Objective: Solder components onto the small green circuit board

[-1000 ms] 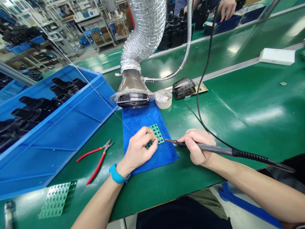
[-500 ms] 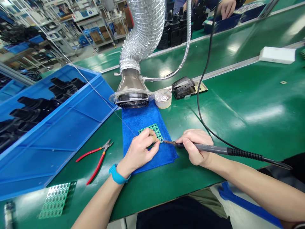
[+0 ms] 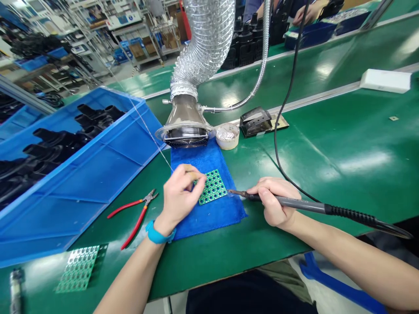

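My right hand (image 3: 277, 200) is wrapped round the grey handle of a soldering iron (image 3: 299, 204). The iron's tip is at the right edge of a green circuit board (image 3: 214, 188) dotted with dark round spots; whether it touches, I cannot tell. That board lies on a blue cloth (image 3: 209, 222). At the board's left side, my left hand (image 3: 181, 192) is closed in a pinch on thin solder wire (image 3: 152, 136), which runs in from the upper left. The fingers cover the wire's end and the board's left corner. Red-handled cutters (image 3: 139, 214) lie open left of this hand.
A fume extractor hood (image 3: 185, 120) hangs over the cloth's far end. Beside it stand a round tub (image 3: 227, 136) and an iron stand (image 3: 257, 121). A blue crate (image 3: 108, 174) of black parts fills the left; another board (image 3: 78, 268) lies near it. A co-worker's hand (image 3: 306, 14) is behind.
My left hand has drawn back left, uncovering more of the board. The iron's tip has shifted slightly away from the board's right edge. The whole view has moved a little.
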